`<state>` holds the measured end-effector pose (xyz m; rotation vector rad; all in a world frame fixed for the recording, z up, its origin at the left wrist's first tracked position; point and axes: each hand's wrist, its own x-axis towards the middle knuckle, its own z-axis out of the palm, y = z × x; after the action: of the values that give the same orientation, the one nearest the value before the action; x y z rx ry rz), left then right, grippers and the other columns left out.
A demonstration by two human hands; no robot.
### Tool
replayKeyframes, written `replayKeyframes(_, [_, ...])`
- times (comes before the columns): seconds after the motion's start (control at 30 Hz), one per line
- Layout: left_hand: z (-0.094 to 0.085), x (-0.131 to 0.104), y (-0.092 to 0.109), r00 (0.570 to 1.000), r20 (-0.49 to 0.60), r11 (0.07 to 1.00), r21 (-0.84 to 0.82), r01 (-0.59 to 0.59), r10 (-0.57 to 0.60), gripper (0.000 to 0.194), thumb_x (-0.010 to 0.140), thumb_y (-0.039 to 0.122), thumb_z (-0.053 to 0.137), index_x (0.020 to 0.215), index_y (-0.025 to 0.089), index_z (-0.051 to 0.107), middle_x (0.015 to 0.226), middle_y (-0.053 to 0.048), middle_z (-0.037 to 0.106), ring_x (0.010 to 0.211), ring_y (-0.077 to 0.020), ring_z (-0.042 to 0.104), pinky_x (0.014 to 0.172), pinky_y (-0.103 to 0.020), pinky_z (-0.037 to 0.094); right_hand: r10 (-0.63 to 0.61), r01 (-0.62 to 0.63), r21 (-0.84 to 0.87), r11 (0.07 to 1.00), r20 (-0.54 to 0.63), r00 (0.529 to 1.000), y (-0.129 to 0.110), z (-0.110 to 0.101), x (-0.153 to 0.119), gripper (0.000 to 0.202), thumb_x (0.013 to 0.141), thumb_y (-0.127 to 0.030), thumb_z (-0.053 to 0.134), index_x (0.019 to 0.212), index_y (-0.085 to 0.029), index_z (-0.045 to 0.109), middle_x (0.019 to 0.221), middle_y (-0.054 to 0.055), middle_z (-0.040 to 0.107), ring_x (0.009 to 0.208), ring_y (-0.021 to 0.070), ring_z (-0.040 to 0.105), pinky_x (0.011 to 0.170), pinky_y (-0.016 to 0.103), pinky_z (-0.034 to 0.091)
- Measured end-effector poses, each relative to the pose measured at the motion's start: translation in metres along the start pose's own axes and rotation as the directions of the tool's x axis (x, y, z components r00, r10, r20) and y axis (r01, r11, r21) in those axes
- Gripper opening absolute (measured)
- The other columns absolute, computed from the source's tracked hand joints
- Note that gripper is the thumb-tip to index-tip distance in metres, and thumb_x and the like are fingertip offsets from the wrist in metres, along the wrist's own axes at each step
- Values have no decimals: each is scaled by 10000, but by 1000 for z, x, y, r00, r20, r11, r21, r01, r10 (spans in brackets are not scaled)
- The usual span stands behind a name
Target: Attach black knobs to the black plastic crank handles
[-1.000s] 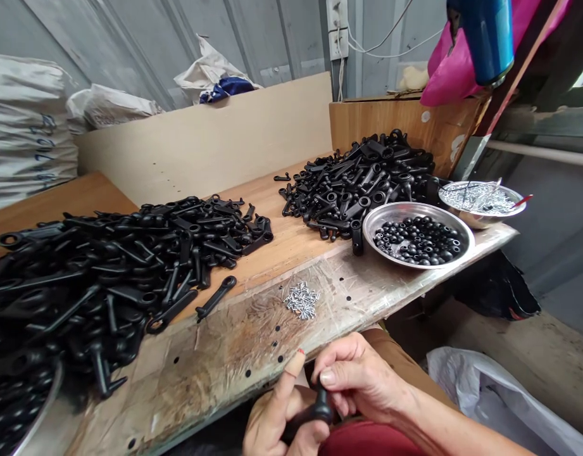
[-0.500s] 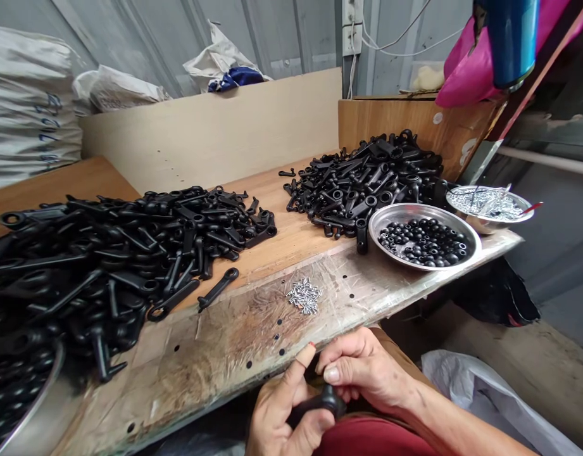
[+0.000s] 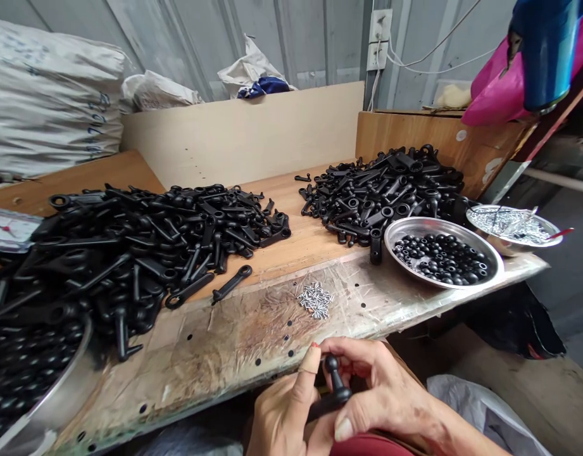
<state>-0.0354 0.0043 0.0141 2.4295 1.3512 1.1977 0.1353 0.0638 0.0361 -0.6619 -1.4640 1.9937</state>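
Note:
A black crank handle (image 3: 337, 394) is held low in front of me, just off the near edge of the bench, its short post with a rounded tip pointing up. My left hand (image 3: 284, 408) is closed around its arm, which is partly hidden by the fingers. Curled about the post end is my right hand (image 3: 383, 389), its thumb against the handle's lower side and its fingers behind the post. Beyond both hands, a small heap of silver pins (image 3: 316, 300) lies on the taped bench edge (image 3: 234, 342).
Piles of black crank handles lie at left (image 3: 144, 240) and right (image 3: 381, 190). A steel bowl of black balls (image 3: 497, 278) stands near a bowl of metal pins (image 3: 554, 235). Another ball-filled metal bowl (image 3: 58, 392) is at lower left. A blue tool (image 3: 550, 57) hangs upper right.
My right fingers have shifted from pinching the top of the post to wrapping around the handle, and the rounded tip now shows. The view has swung a little left.

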Motion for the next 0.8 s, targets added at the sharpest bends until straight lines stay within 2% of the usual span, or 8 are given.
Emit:
replayKeyframes(0.1, [-1, -5, -3, 1000, 6, 1000, 27, 9, -9, 644, 929, 295, 429, 1474, 183, 105, 726, -36, 704, 677, -182, 679, 652, -269, 542, -128, 119, -334, 935, -6, 992, -5, 0, 2, 578, 554, -568, 774, 959, -174, 649, 714, -20, 524, 640, 130, 426, 572, 225, 347])
replayKeyframes(0.2, [-2, -5, -1, 1000, -27, 999, 34, 8, -7, 621, 932, 297, 400, 1474, 184, 120, 710, -34, 695, 653, -179, 673, 628, -267, 544, -288, 275, -574, 771, 71, 955, -7, 0, 4, 598, 670, -674, 633, 977, -161, 641, 753, 7, 533, 664, 146, 444, 625, 255, 365])
replayKeyframes(0.27, [-3, -5, 1, 999, -37, 999, 26, 19, -18, 626, 925, 295, 414, 1473, 187, 132, 691, -23, 681, 623, -169, 664, 622, -258, 538, -392, 367, -649, 666, 113, 913, -4, 0, 7, 561, 741, -685, 546, 936, -166, 628, 743, 8, 518, 663, 149, 436, 637, 265, 366])
replayKeyframes(0.37, [-2, -6, 4, 998, -30, 999, -8, 49, -49, 605, 923, 273, 406, 1470, 200, 157, 673, -9, 664, 587, -158, 651, 617, -247, 527, -528, 453, -711, 537, 135, 838, 3, 2, 10, 508, 813, -659, 447, 753, -167, 563, 663, -11, 451, 609, 135, 392, 600, 262, 346])
replayKeyframes(0.57, [10, -16, 7, 995, -50, 996, 5, 85, -84, 560, 924, 322, 389, 1452, 206, 241, 643, -12, 660, 509, -164, 623, 526, -249, 501, -692, 550, -735, 398, 153, 705, 12, 5, 14, 514, 839, -623, 372, 589, -177, 435, 571, -15, 388, 537, 124, 361, 549, 274, 323])
replayKeyframes(0.67, [13, -12, 8, 996, -57, 994, -81, 70, -75, 583, 899, 256, 418, 1449, 171, 243, 625, -7, 666, 485, -150, 613, 500, -231, 485, -685, 536, -747, 393, 151, 713, 9, 4, 13, 519, 850, -616, 385, 611, -167, 490, 573, 3, 433, 547, 135, 405, 544, 274, 333])
replayKeyframes(0.73, [5, -1, 2, 990, 53, 983, -125, 137, -132, 654, 827, 275, 513, 1433, 166, 290, 618, 9, 668, 491, -145, 616, 499, -213, 498, -643, 510, -767, 389, 171, 747, 5, -2, 12, 515, 853, -624, 405, 689, -160, 558, 604, 22, 489, 569, 150, 454, 556, 282, 357])
replayKeyframes(0.8, [-13, 17, -12, 955, 169, 965, -52, 257, -245, 719, 718, 341, 638, 1383, 221, 395, 806, -11, 715, 663, -170, 672, 614, -227, 547, -629, 518, -778, 356, 211, 749, -2, -11, 11, 489, 850, -620, 438, 799, -160, 599, 629, 29, 526, 577, 163, 494, 568, 288, 386])
